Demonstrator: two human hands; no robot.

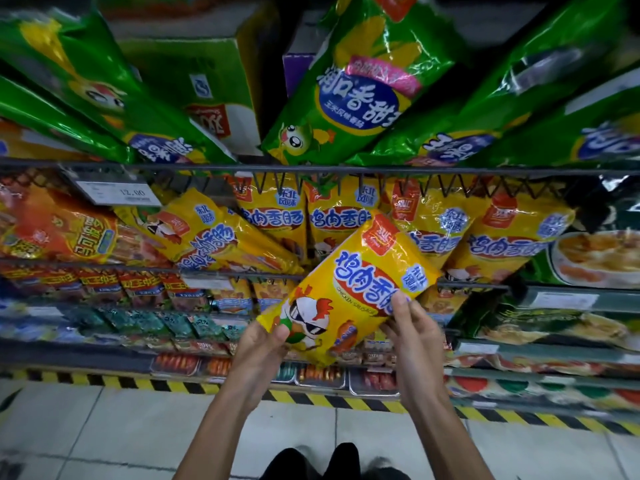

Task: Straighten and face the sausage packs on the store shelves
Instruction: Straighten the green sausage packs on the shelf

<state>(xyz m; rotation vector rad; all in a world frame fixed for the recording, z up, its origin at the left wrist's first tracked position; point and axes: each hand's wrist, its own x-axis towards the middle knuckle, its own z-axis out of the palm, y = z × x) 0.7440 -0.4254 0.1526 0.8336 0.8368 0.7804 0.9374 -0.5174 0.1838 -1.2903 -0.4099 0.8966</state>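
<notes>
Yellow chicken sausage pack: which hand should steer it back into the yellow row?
Probably the right hand: it pinches the yellow chicken sausage pack higher up, on the side toward the yellow row. The left hand only grips the bottom corner.

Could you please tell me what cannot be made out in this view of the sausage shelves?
- Head view: the price tag shows 12.00; its smaller print is too small to read.
- The lower-shelf packs are blurred, labels illegible.
- The held yellow pack has its lower edge covered by the left hand and right hand.
- The green packs are cut off by the top edge.
</notes>
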